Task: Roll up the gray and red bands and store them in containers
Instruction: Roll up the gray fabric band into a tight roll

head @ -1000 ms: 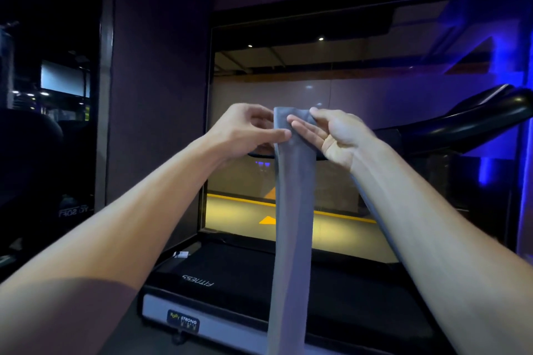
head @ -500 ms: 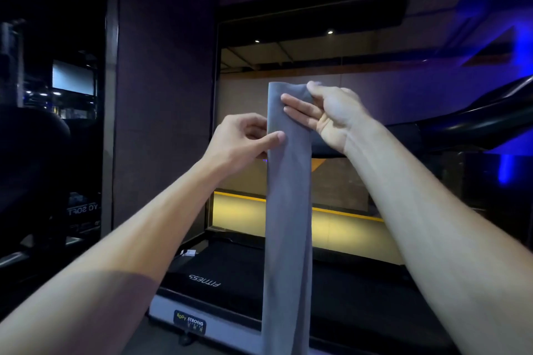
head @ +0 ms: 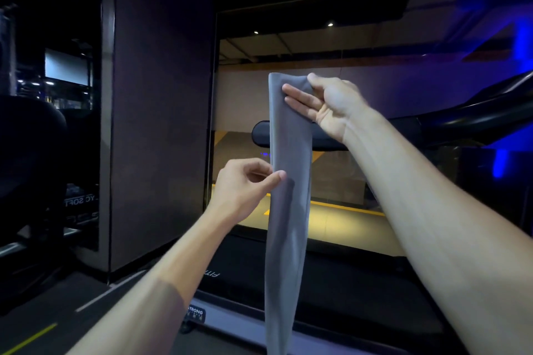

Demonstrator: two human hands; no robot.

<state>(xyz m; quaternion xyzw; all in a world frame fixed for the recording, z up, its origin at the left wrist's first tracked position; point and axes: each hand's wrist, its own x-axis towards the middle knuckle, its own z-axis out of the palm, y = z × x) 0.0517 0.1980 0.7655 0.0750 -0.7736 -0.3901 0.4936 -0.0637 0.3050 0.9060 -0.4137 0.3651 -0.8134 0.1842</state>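
Observation:
The gray band [head: 288, 210] hangs straight down in front of me, a long flat strip running out of the bottom of the view. My right hand [head: 326, 104] holds its top end, thumb behind and fingers laid across the front. Lower down, my left hand [head: 248, 184] pinches the band's left edge between thumb and fingers. No red band and no container shows.
A treadmill [head: 331, 282] with a dark belt stands right in front, its handrail [head: 461, 121] curving in from the right. A dark wall panel [head: 161, 124] rises at the left, and a dark machine [head: 28, 153] stands at the far left.
My right hand has stayed on the band's top end. My left hand has slid down the band's left edge, well below the right hand.

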